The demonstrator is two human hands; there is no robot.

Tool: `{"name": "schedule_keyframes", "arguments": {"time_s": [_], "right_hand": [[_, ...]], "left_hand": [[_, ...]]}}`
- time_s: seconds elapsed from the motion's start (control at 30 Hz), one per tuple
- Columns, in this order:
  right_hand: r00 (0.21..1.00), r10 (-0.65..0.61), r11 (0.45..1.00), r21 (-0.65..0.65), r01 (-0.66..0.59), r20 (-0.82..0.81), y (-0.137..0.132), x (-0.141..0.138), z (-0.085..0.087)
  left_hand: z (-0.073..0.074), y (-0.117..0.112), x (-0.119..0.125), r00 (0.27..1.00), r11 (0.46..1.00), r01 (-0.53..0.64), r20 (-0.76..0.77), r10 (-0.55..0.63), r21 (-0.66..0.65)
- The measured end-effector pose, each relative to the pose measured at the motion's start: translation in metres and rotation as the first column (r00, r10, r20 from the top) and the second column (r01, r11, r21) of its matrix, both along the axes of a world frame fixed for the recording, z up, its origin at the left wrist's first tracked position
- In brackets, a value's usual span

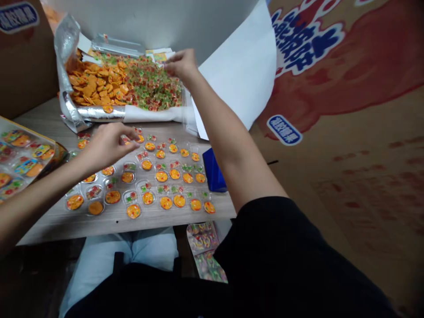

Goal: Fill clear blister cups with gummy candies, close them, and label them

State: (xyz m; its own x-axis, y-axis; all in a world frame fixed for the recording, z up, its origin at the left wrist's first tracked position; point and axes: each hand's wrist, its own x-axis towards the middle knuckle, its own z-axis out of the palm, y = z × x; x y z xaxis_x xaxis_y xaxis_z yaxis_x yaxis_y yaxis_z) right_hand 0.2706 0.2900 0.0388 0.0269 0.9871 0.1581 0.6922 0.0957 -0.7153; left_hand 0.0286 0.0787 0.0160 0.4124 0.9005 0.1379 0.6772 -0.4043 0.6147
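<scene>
Soft, even indoor light fills the scene, bright enough to show colour, with only faint shadows on the table (122, 223). Glare streaks the foil bag (66, 44). The wide lens bows the cardboard (347, 145) at the edges, and the left hand (105, 146) looks slightly blurred.

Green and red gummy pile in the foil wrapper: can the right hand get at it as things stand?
Likely yes. The right hand sits above the edge of the green and red gummy pile, and nothing shows between them; the foil wrapper lies on the near side, away from the hand.
</scene>
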Motion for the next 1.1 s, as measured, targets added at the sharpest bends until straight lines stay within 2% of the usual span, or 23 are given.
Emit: {"name": "schedule_keyframes", "arguments": {"time_s": [0.1, 0.17, 0.23, 0.37, 0.5, 0.6, 0.67, 0.73, 0.8, 0.87, 0.93, 1.1], "right_hand": [[0.98, 0.123, 0.992, -0.016, -0.127, -0.159, -0.041, -0.004, 0.015], [0.911, 0.237, 0.957, -0.081, -0.278, -0.337, -0.076, -0.002, 0.021], [0.851, 0.257, 0.928, -0.128, -0.349, -0.458, -0.112, 0.003, 0.022], [0.843, 0.158, 0.95, -0.153, -0.272, -0.515, -0.16, 0.026, 0.013], [0.838, 0.089, 0.967, -0.154, -0.202, -0.538, -0.179, 0.057, -0.003], [0.865, 0.025, 0.977, -0.17, -0.127, -0.501, -0.184, 0.076, -0.015], [0.92, -0.012, 0.98, -0.186, -0.067, -0.392, -0.184, 0.084, -0.021], [0.977, -0.027, 0.976, -0.218, -0.02, -0.211, -0.182, 0.087, -0.026], [1.0, -0.02, 0.963, -0.269, 0.022, 0.01, -0.179, 0.087, -0.032], [0.979, -0.002, 0.946, -0.316, 0.068, 0.205, -0.175, 0.083, -0.039], [0.951, 0.023, 0.933, -0.348, 0.09, 0.307, -0.171, 0.079, -0.046], [0.941, 0.069, 0.925, -0.374, 0.064, 0.33, -0.159, 0.072, -0.057]], "left_hand": [[-0.005, 0.021, 0.025, 0.967, 0.997, -0.07, 0.244, 0.078, -0.043], [-0.01, 0.034, 0.048, 0.881, 0.989, -0.078, 0.455, 0.126, -0.123], [-0.013, 0.044, 0.074, 0.772, 0.978, -0.016, 0.619, 0.144, -0.207], [-0.018, 0.048, 0.12, 0.616, 0.936, 0.153, 0.771, 0.162, -0.318], [-0.026, 0.042, 0.145, 0.561, 0.888, 0.264, 0.809, 0.176, -0.376], [-0.037, 0.043, 0.153, 0.618, 0.886, 0.248, 0.768, 0.167, -0.393], [-0.045, 0.047, 0.157, 0.729, 0.904, 0.178, 0.669, 0.143, -0.388], [-0.053, 0.053, 0.161, 0.865, 0.947, 0.081, 0.494, 0.089, -0.312], [-0.06, 0.059, 0.164, 0.968, 0.984, 0.018, 0.248, 0.028, -0.179], [-0.066, 0.062, 0.168, 0.999, 0.997, -0.003, 0.04, 0.006, -0.075], [-0.07, 0.064, 0.172, 0.997, 0.999, -0.003, -0.072, 0.0, -0.041], [-0.075, 0.063, 0.181, 0.979, 1.0, 0.027, -0.203, -0.024, 0.01]]}}
